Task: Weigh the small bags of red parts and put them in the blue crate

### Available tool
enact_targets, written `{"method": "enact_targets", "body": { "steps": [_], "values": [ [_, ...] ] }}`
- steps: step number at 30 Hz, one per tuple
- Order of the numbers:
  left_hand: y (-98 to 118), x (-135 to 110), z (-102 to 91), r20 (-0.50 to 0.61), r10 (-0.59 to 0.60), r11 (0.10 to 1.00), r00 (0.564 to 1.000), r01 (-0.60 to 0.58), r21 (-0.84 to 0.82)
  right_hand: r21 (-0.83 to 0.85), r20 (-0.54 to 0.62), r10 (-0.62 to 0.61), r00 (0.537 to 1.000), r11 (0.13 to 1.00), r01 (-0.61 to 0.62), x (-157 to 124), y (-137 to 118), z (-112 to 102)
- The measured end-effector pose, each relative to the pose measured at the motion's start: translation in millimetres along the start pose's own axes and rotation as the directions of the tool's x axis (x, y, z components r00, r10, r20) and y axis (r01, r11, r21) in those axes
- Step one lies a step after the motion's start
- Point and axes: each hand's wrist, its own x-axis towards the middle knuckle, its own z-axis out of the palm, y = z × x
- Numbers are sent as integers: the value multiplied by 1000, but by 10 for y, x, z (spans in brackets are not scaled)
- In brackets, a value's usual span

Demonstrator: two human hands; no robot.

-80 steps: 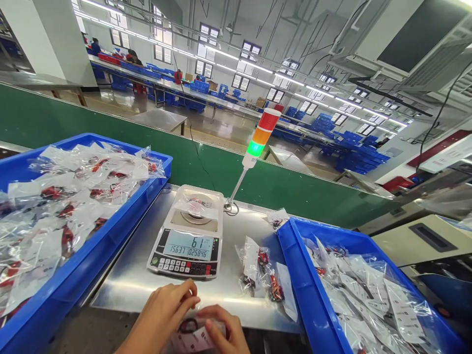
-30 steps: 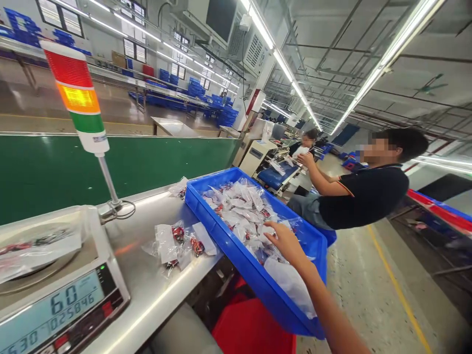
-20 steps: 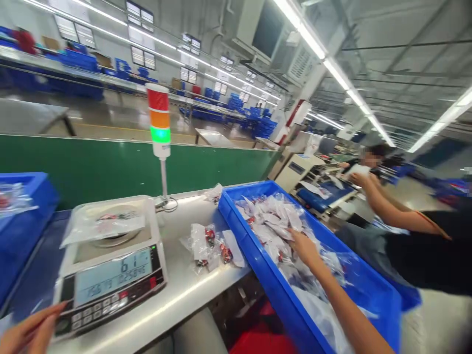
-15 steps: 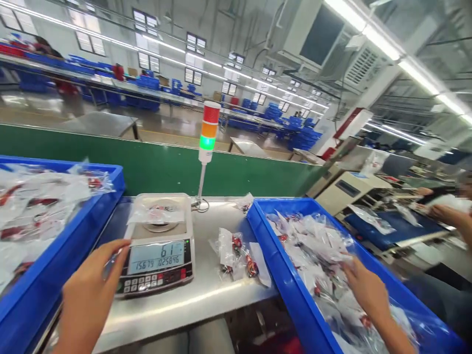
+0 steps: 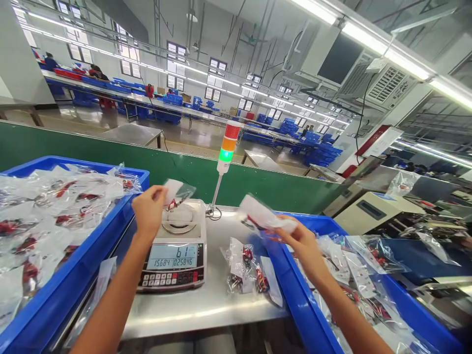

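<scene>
My left hand point(image 5: 149, 212) is closed on a small clear bag point(image 5: 177, 192) with red parts, lifted just above the round pan of the digital scale point(image 5: 176, 250). The scale's display reads 61. My right hand point(image 5: 300, 241) pinches another clear bag point(image 5: 263, 216) and holds it in the air over the left rim of the right blue bin point(image 5: 302, 305). That bin holds several such bags. The left blue bin point(image 5: 70, 290) is also piled with bags.
A few loose bags point(image 5: 250, 268) lie on the steel table point(image 5: 206, 309) between scale and right bin. A red-amber-green signal tower point(image 5: 226, 145), lit green, stands behind the scale. A green conveyor wall point(image 5: 265, 189) runs behind. Machines and other work benches are at right.
My view swung back from the right to the scale. My left hand lifted the bag off the scale pan. My right hand rose out of the right bin with a bag.
</scene>
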Motion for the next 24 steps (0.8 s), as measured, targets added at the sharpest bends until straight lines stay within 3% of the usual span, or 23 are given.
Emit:
{"method": "enact_targets", "body": {
  "steps": [2,6,9,11,13,15,19,22,24],
  "values": [
    [-14,182,-287,-166,-92,995,982,96,14,43,148,-145,978,989,141,273,-44,552],
    [-146,307,-976,-410,-158,974,898,211,86,-69,342,-359,868,912,404,632,46,1476],
    [-322,218,-1354,-416,-119,956,901,217,197,-107,524,-388,758,853,511,706,204,1783],
    [-421,122,-1458,-393,-66,946,917,183,269,-118,592,-385,708,828,549,706,316,1745],
    [-458,12,-1437,-355,-21,943,935,136,304,-164,581,-385,717,807,567,699,412,1522],
    [-410,-117,-1320,-279,20,953,960,67,297,-270,517,-379,767,778,567,701,492,1138],
    [-167,-420,-981,-47,159,977,986,-150,152,-634,303,-340,890,626,455,639,738,-6],
    [-54,-624,-767,98,223,974,970,-227,22,-879,135,-240,961,418,227,349,1144,-993],
    [-52,-716,-662,152,237,971,959,-237,-22,-970,-62,-124,990,241,-30,9,1511,-1558]
  ]
}}
